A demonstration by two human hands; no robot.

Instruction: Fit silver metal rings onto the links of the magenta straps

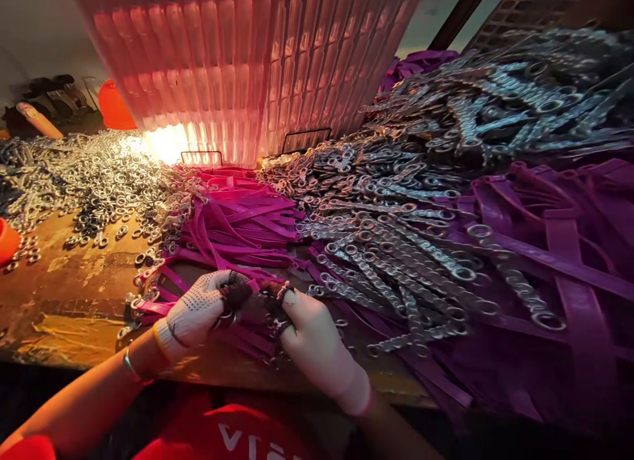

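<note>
My left hand [198, 311], in a white dotted glove, and my right hand [314, 334], in a white glove, meet at the near edge of the wooden table [74, 295]. Both pinch the same purple strap [252, 308] with small metal rings on it; the worn fingertips hide the exact grip. Right behind my hands lies a pile of purple straps [238, 222] with ring ends. A long heap of metal ring chains [396, 248] runs off to the right.
Loose metal rings [84, 176] cover the table's far left. A pink ribbed plastic crate [247, 70] stands at the back, brightly lit. Darker purple straps [569, 262] fill the right side. An orange object [7, 238] sits at the left edge.
</note>
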